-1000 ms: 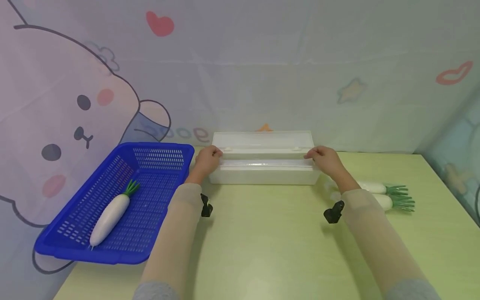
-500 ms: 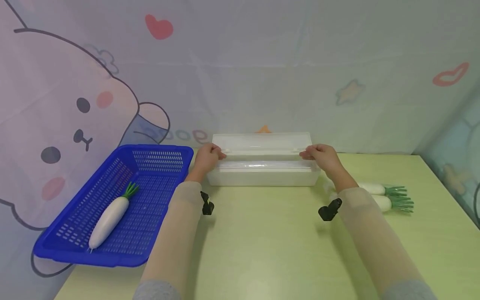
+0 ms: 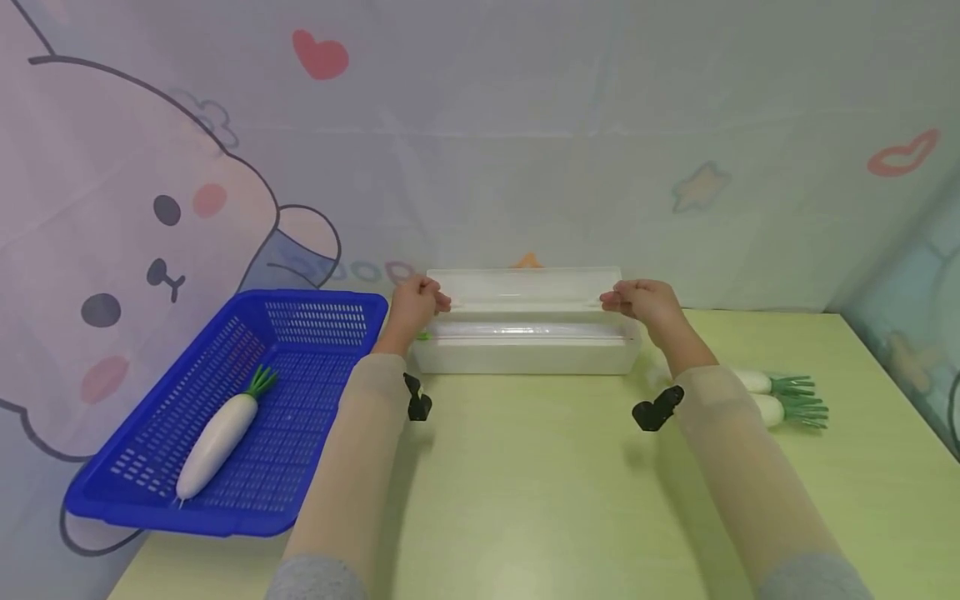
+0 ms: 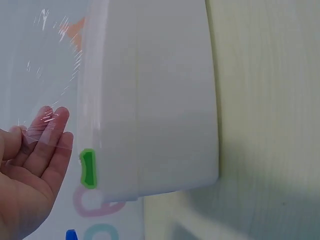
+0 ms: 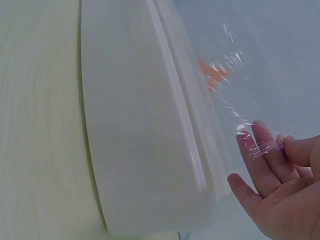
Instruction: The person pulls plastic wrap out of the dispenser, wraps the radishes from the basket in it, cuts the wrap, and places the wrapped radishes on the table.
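A white plastic wrap dispenser box (image 3: 525,358) stands at the table's back, its lid (image 3: 525,283) raised behind it. My left hand (image 3: 411,312) pinches one corner of a clear sheet of plastic wrap (image 4: 45,65) between thumb and fingers, above the box's left end. At the right end, my right hand (image 3: 648,307) pinches the other corner of the sheet. In both wrist views the wrap stretches taut from the hands, with shiny wrinkles near the fingertips. A green slider (image 4: 88,169) shows at the box's left end, close to the left hand.
On the left sits a blue plastic basket (image 3: 225,523) with a white radish (image 3: 219,446) inside. Two more radishes (image 3: 772,408) lie to the right, partly behind the right forearm. A cartoon-printed cloth (image 3: 487,150) hangs behind the table (image 3: 525,483).
Both hands have risen a little from the box while holding the wrap. The green slider at the left end has come into view. Basket and radishes have stayed put.
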